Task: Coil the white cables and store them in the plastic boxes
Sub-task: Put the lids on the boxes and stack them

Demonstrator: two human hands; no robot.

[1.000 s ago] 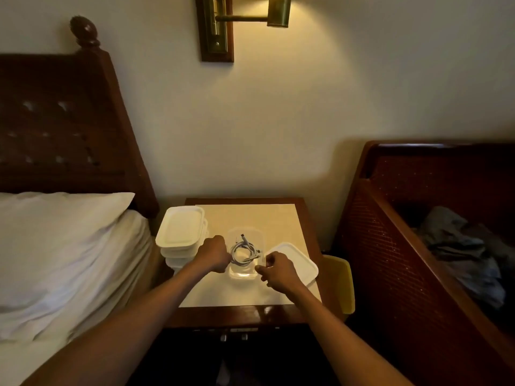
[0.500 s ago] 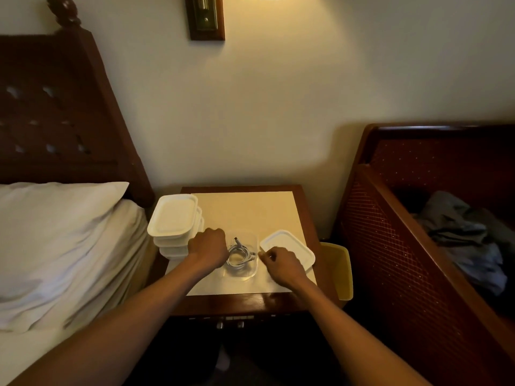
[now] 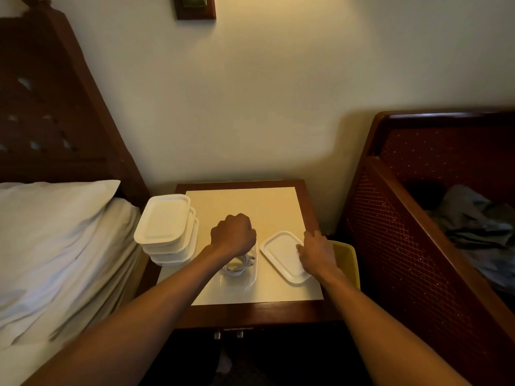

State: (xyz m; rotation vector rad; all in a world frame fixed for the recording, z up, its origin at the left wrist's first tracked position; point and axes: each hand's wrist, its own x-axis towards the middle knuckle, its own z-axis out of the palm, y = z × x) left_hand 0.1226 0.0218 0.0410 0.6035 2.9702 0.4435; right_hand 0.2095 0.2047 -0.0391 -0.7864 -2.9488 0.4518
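A clear plastic box [image 3: 238, 274] at lower centre of the table [image 3: 245, 207] holds a coiled white cable [image 3: 239, 263]. Lidded boxes [image 3: 167, 227] are stacked at the table's left edge; the far half lies bare. The left hand [image 3: 233, 235] is clenched over the box's far end. The right hand [image 3: 317, 253], its grip loose, touches the loose lid [image 3: 281, 254].

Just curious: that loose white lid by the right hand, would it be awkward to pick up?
Probably light: the white lid looks thin and shallow. Lying flat on the nightstand, it may need lifting at an edge, where the right hand rests. It likely flexes slightly, and smooth plastic could slide if pushed.
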